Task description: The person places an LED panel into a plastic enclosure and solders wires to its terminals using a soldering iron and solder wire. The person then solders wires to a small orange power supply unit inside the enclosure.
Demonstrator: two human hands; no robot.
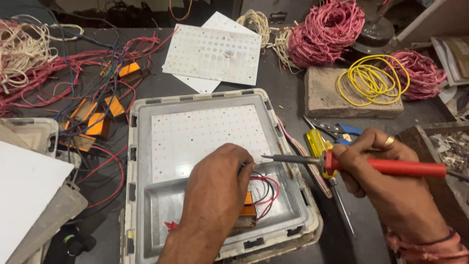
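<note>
Head view: the right hand [386,181] is closed around the red handle of a soldering iron [342,164], whose long axis runs nearly level, tip pointing left. The tip ends just beside the fingertips of the left hand [217,188], at the lower right corner of the white LED board [205,137]. The left hand is curled, fingers pressed down on red and black wires [266,188]; whether it pinches them cannot be told. The board lies flat in the upper part of the grey metal housing [141,146], dotted with rows of small orange-tinted pads.
</note>
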